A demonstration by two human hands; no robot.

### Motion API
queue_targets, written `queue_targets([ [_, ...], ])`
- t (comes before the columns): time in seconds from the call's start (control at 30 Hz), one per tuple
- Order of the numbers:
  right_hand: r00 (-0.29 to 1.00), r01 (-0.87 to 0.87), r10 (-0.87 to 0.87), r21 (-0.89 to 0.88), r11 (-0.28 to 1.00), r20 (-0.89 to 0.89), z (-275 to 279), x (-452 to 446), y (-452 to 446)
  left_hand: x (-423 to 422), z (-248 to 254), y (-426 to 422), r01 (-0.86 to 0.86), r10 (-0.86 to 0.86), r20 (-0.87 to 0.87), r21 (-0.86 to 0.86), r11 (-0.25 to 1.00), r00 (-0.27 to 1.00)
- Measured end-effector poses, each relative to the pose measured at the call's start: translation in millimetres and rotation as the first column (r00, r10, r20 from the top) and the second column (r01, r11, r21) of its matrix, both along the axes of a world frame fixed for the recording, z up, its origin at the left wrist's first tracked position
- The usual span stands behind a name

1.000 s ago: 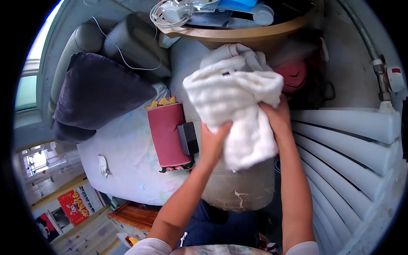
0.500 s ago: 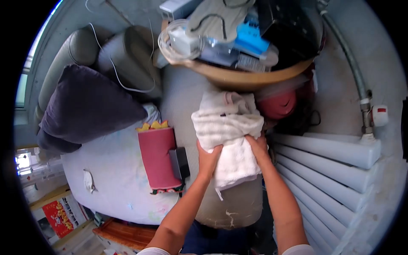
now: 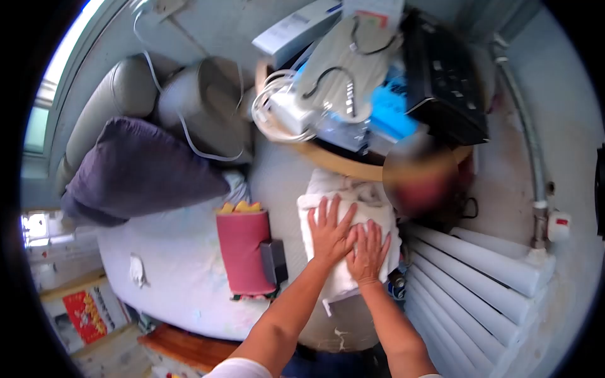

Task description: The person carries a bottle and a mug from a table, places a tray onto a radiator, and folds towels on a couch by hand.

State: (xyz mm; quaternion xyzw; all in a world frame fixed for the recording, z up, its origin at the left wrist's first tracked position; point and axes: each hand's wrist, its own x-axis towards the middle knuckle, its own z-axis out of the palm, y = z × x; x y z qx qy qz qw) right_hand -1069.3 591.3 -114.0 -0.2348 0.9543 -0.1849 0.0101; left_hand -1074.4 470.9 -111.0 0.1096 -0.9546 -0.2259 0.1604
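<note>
A folded white cloth, towel-like [image 3: 343, 280], lies in a stack on a worn grey padded seat or armrest [image 3: 340, 331]. My left hand [image 3: 332, 230] rests flat on top of it with fingers spread. Beside it, my right hand [image 3: 368, 253] also lies flat on the cloth, its fingers stretched out, and the two thumbs are close together or touching. Behind the fingertips, a rumpled, greyish part of the pile [image 3: 343, 183] shows at the far edge.
Ahead stands a round wooden-rimmed table [image 3: 337, 165] heaped with cables, packets and a black box [image 3: 444, 82]. A white radiator [image 3: 479, 277] is on the right. Leftward are a pink-red cushion [image 3: 244, 252], a dark box [image 3: 273, 261] and a purple pillow [image 3: 142, 170].
My hands have gone from holding the sides of the cloth to lying flat on top of it. The cloth now looks flatter and smoother. The view has tilted slightly upward.
</note>
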Motion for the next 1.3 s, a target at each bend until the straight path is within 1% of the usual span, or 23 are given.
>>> queue_targets([
  [0.1,1.000,-0.014,0.014,-0.008,1.000,0.015,-19.1,2.9,1.4,3.1,-20.3,-0.5,-0.007,0.007,-0.062,0.011,1.000,0.998],
  [0.17,0.979,-0.028,0.013,-0.073,0.997,-0.204,-34.1,2.4,-2.4,3.8,-25.1,-8.6,0.043,-0.040,-0.107,0.021,0.999,0.993],
  [0.23,0.998,-0.056,0.056,-0.102,0.993,-0.004,-37.8,-11.8,-2.7,-10.3,-26.6,-5.5,-0.019,0.028,-0.067,0.138,0.990,0.997],
  [0.33,0.991,-0.046,0.043,-0.022,0.999,-0.130,-45.4,-10.2,3.5,-11.4,-16.1,-7.3,0.010,-0.049,0.147,0.255,0.967,0.988],
  [0.43,0.977,-0.041,0.023,-0.083,0.996,-0.210,-50.8,-8.0,0.0,-5.8,-32.9,-4.7,0.004,-0.001,-0.196,0.017,1.000,0.981],
  [0.47,0.974,-0.043,0.023,-0.081,0.996,-0.227,-50.6,-7.9,1.2,-7.1,-39.2,-2.7,-0.007,0.021,-0.187,0.073,0.997,0.982],
  [0.57,0.948,-0.094,0.060,-0.094,0.991,-0.313,-59.9,-9.1,5.8,-4.2,-29.1,-7.2,-0.022,0.025,-0.286,0.017,1.000,0.958],
  [0.6,0.944,-0.096,0.067,-0.073,0.993,-0.323,-60.3,-8.9,6.2,-1.4,-29.4,-6.6,0.000,0.032,-0.317,0.100,0.995,0.948],
  [0.7,0.961,-0.076,0.064,-0.036,0.996,-0.270,-58.4,-8.2,12.1,17.5,-4.0,-13.7,0.091,-0.024,-0.201,0.333,0.938,0.979],
  [0.73,0.969,-0.063,0.052,-0.039,0.997,-0.241,-53.5,-7.2,8.8,24.3,-8.9,-13.0,0.109,-0.021,-0.272,0.314,0.943,0.962],
  [0.83,0.948,-0.032,0.032,0.006,0.999,-0.317,-23.6,1.0,0.8,90.2,-11.4,-28.8,0.061,-0.036,-0.202,0.120,0.991,0.979],
  [0.87,0.946,-0.002,0.040,0.118,0.993,-0.321,2.0,8.0,-8.7,119.3,-11.7,-41.0,0.036,0.000,-0.216,0.159,0.987,0.976],
  [0.9,0.935,-0.020,0.042,0.066,0.998,-0.352,13.9,17.0,-9.8,153.1,-12.8,-59.0,0.015,0.032,-0.233,0.198,0.980,0.972],
  [0.97,0.911,-0.071,0.050,-0.037,0.997,-0.409,32.1,34.5,-12.4,218.8,-14.6,-86.0,-0.165,0.181,-0.105,0.139,0.976,0.978],
  [1.03,0.987,-0.120,0.081,-0.299,0.947,-0.142,48.5,84.4,-39.4,274.5,-22.0,-102.7,-0.374,0.372,0.034,0.098,0.922,0.928],
  [1.07,0.988,-0.058,0.110,-0.386,0.921,0.112,44.5,114.7,-55.4,293.5,-28.5,-109.8,-0.424,0.414,0.114,0.082,0.902,0.903],
  [1.1,0.914,0.067,0.111,-0.415,0.907,0.390,35.7,142.2,-73.7,307.4,-35.0,-116.6,-0.469,0.451,0.189,0.061,0.881,0.872],
  [1.13,0.792,0.189,0.078,-0.365,0.912,0.605,23.5,162.9,-91.7,315.0,-44.6,-121.7,-0.509,0.479,0.234,0.086,0.856,0.846],
  [1.17,0.831,0.198,0.047,-0.374,0.906,0.554,-12.9,182.3,-105.0,316.6,-52.3,-126.7,-0.542,0.497,0.277,0.114,0.833,0.822],
  [1.2,0.802,0.248,-0.096,-0.183,0.951,0.589,-43.8,188.0,-117.8,312.9,-55.6,-128.8,-0.572,0.515,0.345,0.082,0.816,0.785],
  [1.23,0.397,0.411,-0.126,-0.053,0.910,0.909,-81.5,182.8,-123.9,304.6,-59.5,-130.4,-0.585,0.520,0.393,0.059,0.809,0.758],
  [1.27,0.417,0.493,-0.302,0.066,0.868,0.858,-120.8,188.3,-132.9,300.6,-70.8,-134.6,-0.569,0.491,0.403,0.098,0.816,0.773],
  [1.3,0.514,0.523,-0.347,0.034,0.852,0.785,-79.3,187.8,-149.2,309.3,-92.6,-140.7,-0.509,0.458,0.312,0.102,0.855,0.832],
])
